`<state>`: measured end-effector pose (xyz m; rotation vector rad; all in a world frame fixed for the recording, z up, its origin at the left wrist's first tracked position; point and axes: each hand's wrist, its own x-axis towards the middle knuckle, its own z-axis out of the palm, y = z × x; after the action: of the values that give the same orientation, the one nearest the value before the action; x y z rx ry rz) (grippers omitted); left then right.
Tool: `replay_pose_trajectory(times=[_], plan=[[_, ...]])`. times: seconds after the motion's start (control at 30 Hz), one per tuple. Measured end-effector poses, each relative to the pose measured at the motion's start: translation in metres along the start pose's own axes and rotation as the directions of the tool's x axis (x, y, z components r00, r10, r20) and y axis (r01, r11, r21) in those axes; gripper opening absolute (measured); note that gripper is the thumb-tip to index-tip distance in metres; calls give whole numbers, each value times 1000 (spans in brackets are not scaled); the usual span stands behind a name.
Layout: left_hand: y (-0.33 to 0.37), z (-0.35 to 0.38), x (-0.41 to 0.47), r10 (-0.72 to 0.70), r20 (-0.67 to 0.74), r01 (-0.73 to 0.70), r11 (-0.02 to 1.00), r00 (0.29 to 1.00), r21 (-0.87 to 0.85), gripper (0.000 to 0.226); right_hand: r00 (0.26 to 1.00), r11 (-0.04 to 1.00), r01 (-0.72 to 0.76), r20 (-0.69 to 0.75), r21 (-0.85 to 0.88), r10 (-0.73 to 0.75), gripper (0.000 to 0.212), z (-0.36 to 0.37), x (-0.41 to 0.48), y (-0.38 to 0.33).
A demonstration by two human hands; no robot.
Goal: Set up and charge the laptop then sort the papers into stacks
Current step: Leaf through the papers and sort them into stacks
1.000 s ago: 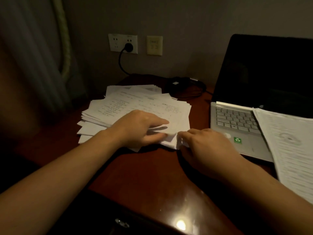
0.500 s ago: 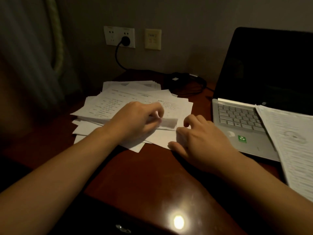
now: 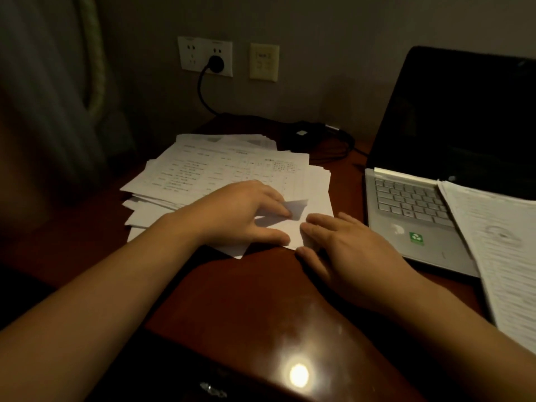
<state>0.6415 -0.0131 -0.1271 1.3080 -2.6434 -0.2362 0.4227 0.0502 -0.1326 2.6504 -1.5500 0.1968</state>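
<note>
Head view: left hand [image 3: 240, 211] fingers pinch sheet corner [image 3: 295, 208] on paper pile [image 3: 220, 169]; right hand [image 3: 348, 250] flat, fingers released.

A loose, fanned pile of printed papers [image 3: 229, 169] lies under the left hand [image 3: 240, 216] — one corner lifted by its fingers. The open silver laptop [image 3: 417, 216], screen dark, sits right of the right hand [image 3: 348, 253] — a second stack of sheets [image 3: 499, 250] overlapping its keyboard.
</note>
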Motion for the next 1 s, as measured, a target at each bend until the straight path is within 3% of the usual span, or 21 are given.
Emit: replay_pose_trajectory(times=[0.13, 0.43, 0.53, 0.87, 1.0], plan=[[0, 3, 2, -5, -2, 5, 1000, 1000, 14, 54, 997, 996, -42, -61, -75, 38, 50, -3, 2, 5], [-2, 6, 2, -33, -64, 32, 999, 997, -18, 37, 989, 995, -96, -116, 7, 96, 31, -7, 1, 10], [-6, 0, -2, -19, -105, 18, 1000, 994, -10, 41, 990, 994, -107, -99, -16, 105, 29, -6, 2, 13], [-2, 0, -2, 56, -339, -62, 998, 939, -6, 13, 999, 1000, -26, -47, 11, 26, 32, -6, 0, 10], [-2, 6, 0, 32, -354, -30, 1000, 935, 11, 26, 1000, 1000, -27, -10, -9, 27, 35, -4, 2, 13]])
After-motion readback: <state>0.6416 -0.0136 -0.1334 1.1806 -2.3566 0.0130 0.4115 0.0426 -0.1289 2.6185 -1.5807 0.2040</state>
